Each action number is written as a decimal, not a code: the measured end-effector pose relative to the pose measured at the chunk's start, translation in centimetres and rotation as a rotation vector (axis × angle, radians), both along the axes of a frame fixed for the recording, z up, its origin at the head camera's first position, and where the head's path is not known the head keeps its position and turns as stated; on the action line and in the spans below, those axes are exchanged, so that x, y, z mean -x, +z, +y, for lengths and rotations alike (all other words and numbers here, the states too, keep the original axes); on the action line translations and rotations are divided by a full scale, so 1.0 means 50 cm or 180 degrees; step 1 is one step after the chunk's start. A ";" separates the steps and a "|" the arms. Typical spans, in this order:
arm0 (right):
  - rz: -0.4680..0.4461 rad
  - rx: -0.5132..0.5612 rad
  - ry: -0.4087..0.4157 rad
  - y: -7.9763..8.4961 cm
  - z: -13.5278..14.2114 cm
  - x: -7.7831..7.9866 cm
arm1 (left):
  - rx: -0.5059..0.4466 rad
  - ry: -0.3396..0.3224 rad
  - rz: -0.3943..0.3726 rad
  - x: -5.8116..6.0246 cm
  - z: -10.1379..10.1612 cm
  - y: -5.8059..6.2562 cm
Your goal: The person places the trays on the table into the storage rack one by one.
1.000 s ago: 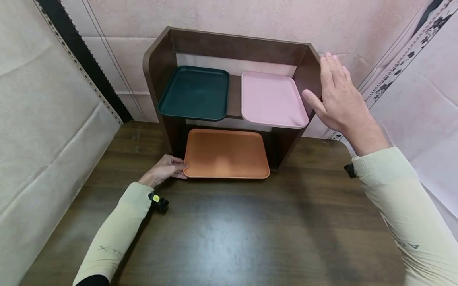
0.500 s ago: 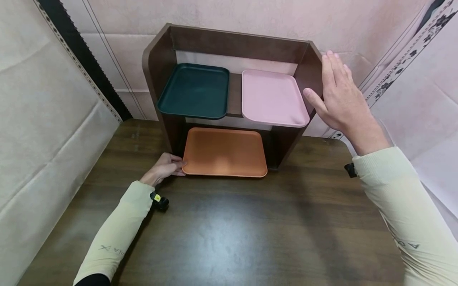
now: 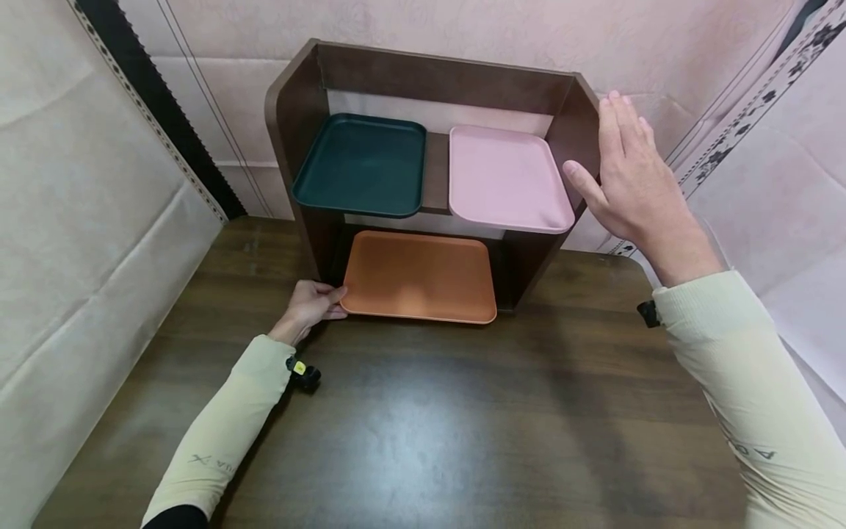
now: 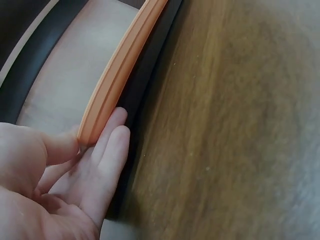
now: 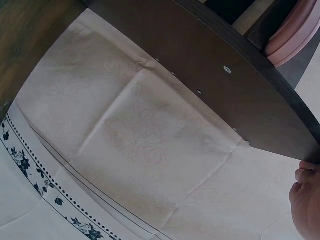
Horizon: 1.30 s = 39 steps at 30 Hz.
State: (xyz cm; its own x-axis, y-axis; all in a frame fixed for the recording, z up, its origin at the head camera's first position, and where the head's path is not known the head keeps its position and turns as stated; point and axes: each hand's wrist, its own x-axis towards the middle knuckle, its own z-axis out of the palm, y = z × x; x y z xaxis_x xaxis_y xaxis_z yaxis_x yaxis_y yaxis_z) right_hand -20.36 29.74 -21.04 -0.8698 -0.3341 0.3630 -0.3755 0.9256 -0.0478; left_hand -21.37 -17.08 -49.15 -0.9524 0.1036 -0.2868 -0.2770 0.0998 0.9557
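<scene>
In the head view, an orange rectangular tray (image 3: 421,278) lies in the lower level of a dark brown two-level shelf (image 3: 443,70), its front edge sticking out slightly. My left hand (image 3: 311,305) pinches its front left corner. The left wrist view shows the thumb on the rim of the orange tray (image 4: 112,75) and fingers (image 4: 114,150) under it. At the shelf's right side panel (image 5: 200,65), my right hand (image 3: 637,180) is held flat, fingers straight and thumb apart. Its fingertips (image 5: 306,175) appear to touch the panel edge in the right wrist view.
On the upper level sit a dark green tray (image 3: 363,165) at left and a pink tray (image 3: 509,178) at right, both jutting over the front. The shelf stands on a brown wooden table (image 3: 423,419). Pale cloth walls (image 3: 99,242) enclose the back and sides.
The orange tray's left front corner has shifted slightly backward, leaving its front edge a little askew. My left hand has moved with it. The right hand stays at the panel; the view tilts slightly.
</scene>
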 end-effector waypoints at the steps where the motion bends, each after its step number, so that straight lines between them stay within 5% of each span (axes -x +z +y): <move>1: -0.0004 0.0004 0.0001 -0.001 0.000 0.000 | 0.0005 0.0011 0.0004 -0.001 0.001 0.000; 13: -0.0006 0.0014 -0.0003 -0.005 -0.002 0.005 | 0.0168 0.0282 0.0189 -0.016 0.013 -0.009; 25: 0.0009 0.0065 0.0029 -0.009 -0.004 0.014 | 0.0050 0.0418 0.0085 -0.020 0.015 -0.010; 29: -0.0124 0.0054 -0.0002 -0.005 -0.004 0.014 | 0.0047 0.0311 0.0062 -0.022 0.009 -0.008; 33: -0.0340 0.0090 -0.0027 0.003 0.001 0.010 | 0.0180 -0.0032 0.0068 -0.028 -0.003 0.000; 39: -0.0442 0.0247 -0.0059 0.007 0.011 -0.006 | 0.1163 -0.0633 0.0343 -0.044 -0.034 0.037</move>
State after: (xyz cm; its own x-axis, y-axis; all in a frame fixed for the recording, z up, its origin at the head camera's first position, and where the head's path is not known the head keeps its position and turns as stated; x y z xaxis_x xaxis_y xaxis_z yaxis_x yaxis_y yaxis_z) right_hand -20.04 30.30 -20.69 -0.9192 -0.2931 0.2629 -0.3431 0.9238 -0.1698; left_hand -19.16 -18.79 -47.29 -0.9507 0.1982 -0.2387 -0.1186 0.4786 0.8700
